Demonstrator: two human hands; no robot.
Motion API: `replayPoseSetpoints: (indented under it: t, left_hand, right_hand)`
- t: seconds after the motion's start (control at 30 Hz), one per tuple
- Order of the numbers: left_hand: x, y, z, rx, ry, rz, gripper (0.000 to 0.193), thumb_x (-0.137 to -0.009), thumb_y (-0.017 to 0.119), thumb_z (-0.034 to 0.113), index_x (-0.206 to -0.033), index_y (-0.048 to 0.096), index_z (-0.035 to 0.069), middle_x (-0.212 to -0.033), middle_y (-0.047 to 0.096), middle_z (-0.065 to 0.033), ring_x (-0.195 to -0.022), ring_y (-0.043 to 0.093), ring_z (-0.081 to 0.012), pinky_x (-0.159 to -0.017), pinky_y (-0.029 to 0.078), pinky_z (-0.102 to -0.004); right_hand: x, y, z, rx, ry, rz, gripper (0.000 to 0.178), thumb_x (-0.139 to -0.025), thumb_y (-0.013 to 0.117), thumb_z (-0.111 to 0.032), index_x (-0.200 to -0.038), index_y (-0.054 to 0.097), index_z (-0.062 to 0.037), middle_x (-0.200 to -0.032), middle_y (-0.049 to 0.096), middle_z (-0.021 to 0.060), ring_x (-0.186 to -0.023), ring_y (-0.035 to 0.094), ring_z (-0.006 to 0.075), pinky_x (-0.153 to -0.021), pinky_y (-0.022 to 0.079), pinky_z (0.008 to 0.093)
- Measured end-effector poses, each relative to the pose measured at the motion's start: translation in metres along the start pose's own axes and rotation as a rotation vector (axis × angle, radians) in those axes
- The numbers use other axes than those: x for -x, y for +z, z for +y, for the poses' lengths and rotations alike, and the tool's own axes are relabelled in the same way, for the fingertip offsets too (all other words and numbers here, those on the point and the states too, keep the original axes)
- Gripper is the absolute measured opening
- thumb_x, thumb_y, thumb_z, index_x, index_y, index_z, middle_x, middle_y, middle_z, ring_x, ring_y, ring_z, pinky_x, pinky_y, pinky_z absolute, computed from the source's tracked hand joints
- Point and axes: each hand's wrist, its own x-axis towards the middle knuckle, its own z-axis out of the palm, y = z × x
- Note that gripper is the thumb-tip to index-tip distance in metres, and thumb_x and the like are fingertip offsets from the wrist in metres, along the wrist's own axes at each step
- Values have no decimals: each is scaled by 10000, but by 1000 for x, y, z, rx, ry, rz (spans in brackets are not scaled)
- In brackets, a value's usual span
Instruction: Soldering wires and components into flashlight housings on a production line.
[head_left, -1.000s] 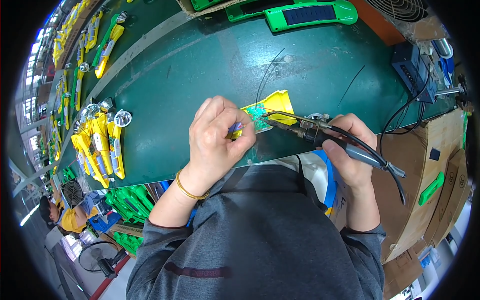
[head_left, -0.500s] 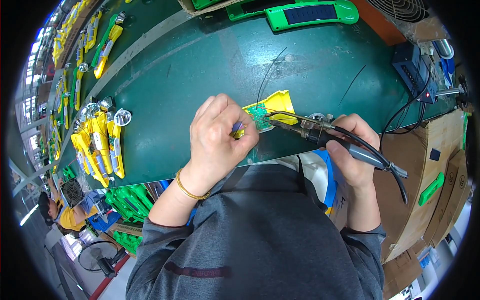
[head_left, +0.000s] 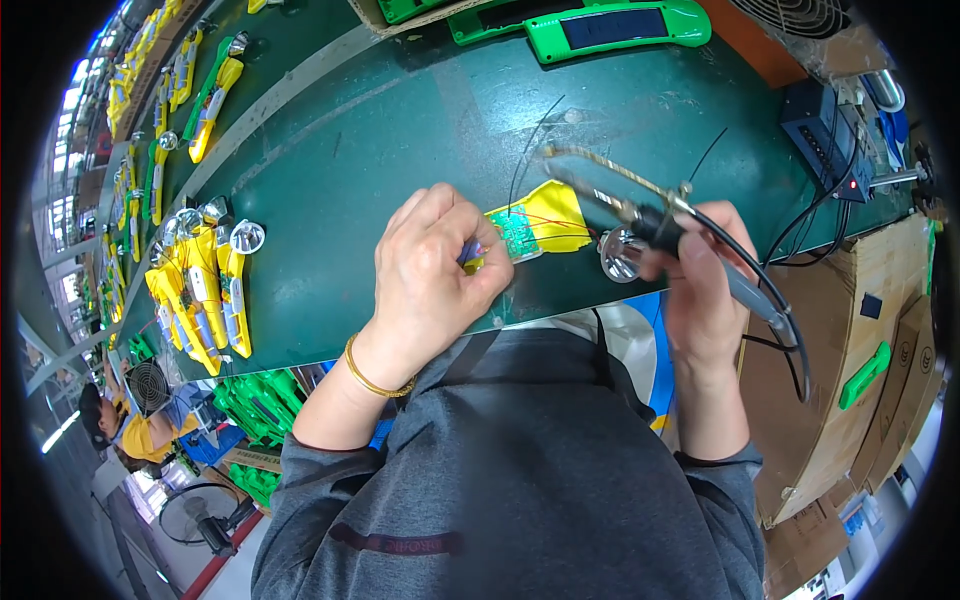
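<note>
My left hand [head_left: 432,272] is closed round the narrow end of a yellow flashlight housing [head_left: 563,212], low over the bench's near edge. A green circuit board [head_left: 519,233] lies in the housing, with thin red and black wires running from it. My right hand [head_left: 703,300] grips a soldering iron [head_left: 655,226] fitted with a solder feed tube [head_left: 615,168]. The iron's tip, blurred by motion, is raised away from the board. Beneath the iron sits a round silver reflector [head_left: 621,256], beside the housing's wide end.
Several yellow flashlight housings with reflectors [head_left: 205,285] are piled on the left of the green bench [head_left: 340,190]. Green solar-panel housings [head_left: 620,30] lie at the far edge. A blue soldering station [head_left: 822,135] stands right, its cable trailing to the iron. Cardboard [head_left: 800,400] is at lower right.
My right hand has lifted the soldering iron off the circuit board, its tip now up and away. The reflector shows more fully. My left hand keeps hold of the housing, almost unmoved.
</note>
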Motion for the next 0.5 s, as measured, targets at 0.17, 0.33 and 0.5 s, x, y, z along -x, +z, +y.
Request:
replayPoseSetpoints:
  t: [0.17, 0.33, 0.5]
  left_hand:
    - [-4, -3, 4, -38, -22, -59, 141, -602, 658, 36, -630, 521, 49, -664, 469, -83, -645, 508, -266, -592, 413, -370]
    - [-5, -10, 12, -112, -55, -102, 105, -640, 654, 51, -659, 550, 52, -714, 493, -82, -686, 530, -270, -637, 421, -368]
    - [-6, -19, 20, -95, -53, -155, 145, -673, 676, 69, -771, 576, 36, -748, 507, -96, -730, 547, -287, -641, 447, -383]
  right_hand:
    - [-4, 55, 19, -417, 13, 109, 170, -937, 449, -173, -1016, 495, -29, -892, 582, 65, -862, 586, 158, -915, 471, 479]
    - [-6, 74, 31, -454, 58, 90, 208, -929, 513, -202, -1041, 490, -29, -942, 580, 68, -883, 570, 135, -878, 437, 352]
    - [-7, 77, 27, -533, 83, 111, 274, -908, 573, -226, -1037, 471, -6, -941, 564, 82, -879, 555, 128, -815, 439, 266]
